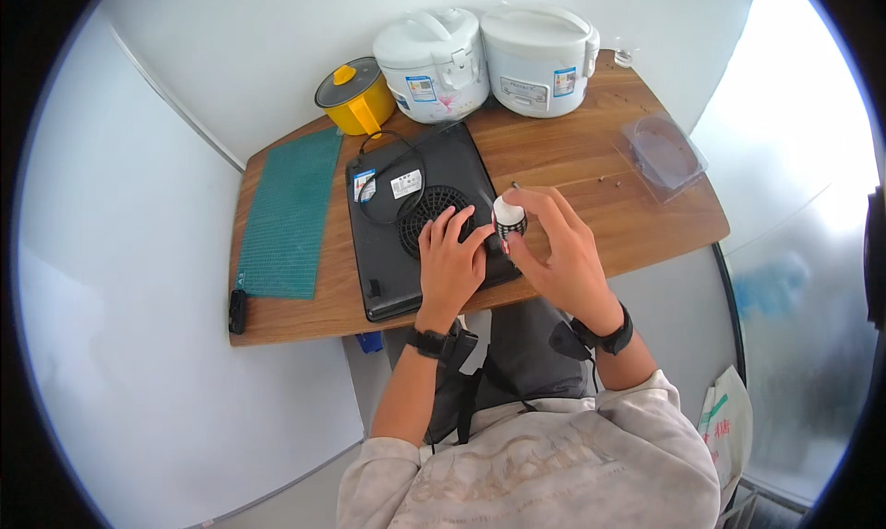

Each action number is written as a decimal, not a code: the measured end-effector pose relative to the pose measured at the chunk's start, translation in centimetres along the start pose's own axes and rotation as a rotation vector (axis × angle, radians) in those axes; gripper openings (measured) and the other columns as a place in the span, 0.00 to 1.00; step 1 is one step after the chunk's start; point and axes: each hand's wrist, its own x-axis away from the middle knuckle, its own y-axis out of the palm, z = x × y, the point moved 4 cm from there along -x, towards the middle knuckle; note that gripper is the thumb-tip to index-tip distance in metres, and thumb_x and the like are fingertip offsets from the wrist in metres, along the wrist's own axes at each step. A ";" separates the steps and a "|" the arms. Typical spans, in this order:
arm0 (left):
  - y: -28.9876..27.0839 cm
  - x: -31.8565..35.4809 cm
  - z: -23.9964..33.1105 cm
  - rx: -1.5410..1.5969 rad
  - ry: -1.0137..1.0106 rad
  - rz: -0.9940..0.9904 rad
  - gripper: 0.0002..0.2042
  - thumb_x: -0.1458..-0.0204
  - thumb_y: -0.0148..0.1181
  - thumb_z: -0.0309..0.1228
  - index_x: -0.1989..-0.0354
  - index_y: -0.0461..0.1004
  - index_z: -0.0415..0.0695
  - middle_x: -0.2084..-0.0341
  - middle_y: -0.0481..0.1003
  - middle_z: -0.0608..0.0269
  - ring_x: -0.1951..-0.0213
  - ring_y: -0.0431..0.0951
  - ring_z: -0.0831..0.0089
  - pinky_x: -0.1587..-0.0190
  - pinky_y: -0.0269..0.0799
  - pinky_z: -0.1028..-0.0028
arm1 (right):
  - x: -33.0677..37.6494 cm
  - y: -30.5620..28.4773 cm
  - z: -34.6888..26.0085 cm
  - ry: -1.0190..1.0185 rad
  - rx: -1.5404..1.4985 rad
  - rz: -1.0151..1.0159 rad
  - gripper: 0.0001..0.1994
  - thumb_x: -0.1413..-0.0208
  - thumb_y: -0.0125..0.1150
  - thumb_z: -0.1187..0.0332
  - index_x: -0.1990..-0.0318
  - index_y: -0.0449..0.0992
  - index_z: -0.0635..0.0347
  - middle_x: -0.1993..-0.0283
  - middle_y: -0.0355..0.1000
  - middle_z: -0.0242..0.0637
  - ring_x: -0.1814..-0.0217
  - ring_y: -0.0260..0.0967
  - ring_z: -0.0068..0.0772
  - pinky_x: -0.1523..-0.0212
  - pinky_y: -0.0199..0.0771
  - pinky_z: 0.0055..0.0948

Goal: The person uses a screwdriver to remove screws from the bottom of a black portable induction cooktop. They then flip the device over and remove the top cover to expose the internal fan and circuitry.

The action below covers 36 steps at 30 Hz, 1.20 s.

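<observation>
1. My left hand (449,257) lies flat and released, palm down, on the upturned underside of a black induction cooker (420,220), fingers spread just beside its round fan grille (434,217). It grips nothing; it only presses the cooker down.
2. My right hand (554,243) is closed around a screwdriver (508,217) with a white cap and a black-and-white ribbed handle, fingertips pinching the handle from the side. The tool stands nearly upright over the cooker's right half, near its edge; the tip is hidden by my fingers, so I cannot tell what it meets.
3. The cooker sits on a wooden table (591,169), its black power cord (388,174) looped loosely over the casing.
4. I judge the cooker stiff and fairly heavy, with a smooth plastic shell that could slide on the wood, hence the flat palm. Its glass face is underneath, so it probably dislikes knocks. The long side edges look like the safest hold.
5. The screwdriver seems light and rigid; the ribbed handle gives good grip, and the cap suits a pressing palm.
6. Behind stand two white rice cookers (489,63), a yellow pot (355,95), a green mat (291,211) and a clear plastic box (663,151).
</observation>
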 end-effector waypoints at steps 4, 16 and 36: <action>-0.4 0.2 0.0 0.093 0.007 -0.023 0.08 0.46 0.63 0.31 0.58 0.81 0.48 0.44 0.77 0.65 0.34 0.69 0.59 0.32 0.58 0.51 | 0.3 0.2 -0.8 0.018 0.113 -0.010 0.20 0.48 0.72 0.74 0.47 0.78 0.56 0.52 0.72 0.42 0.54 0.74 0.46 0.55 0.77 0.38; -0.1 0.4 0.0 0.114 0.015 -0.020 0.16 0.43 0.67 0.46 0.52 0.82 0.50 0.46 0.79 0.71 0.36 0.71 0.60 0.31 0.58 0.53 | 1.1 0.0 -2.4 -0.019 0.288 0.058 0.20 0.46 0.69 0.77 0.45 0.76 0.58 0.51 0.74 0.42 0.52 0.73 0.45 0.50 0.76 0.38; -0.1 0.7 0.3 0.059 0.040 -0.016 0.18 0.40 0.64 0.47 0.50 0.80 0.48 0.46 0.80 0.69 0.36 0.71 0.58 0.32 0.61 0.55 | 1.1 -1.6 -1.2 0.137 0.183 -0.009 0.22 0.47 0.71 0.73 0.44 0.76 0.52 0.51 0.75 0.37 0.59 0.76 0.37 0.58 0.78 0.35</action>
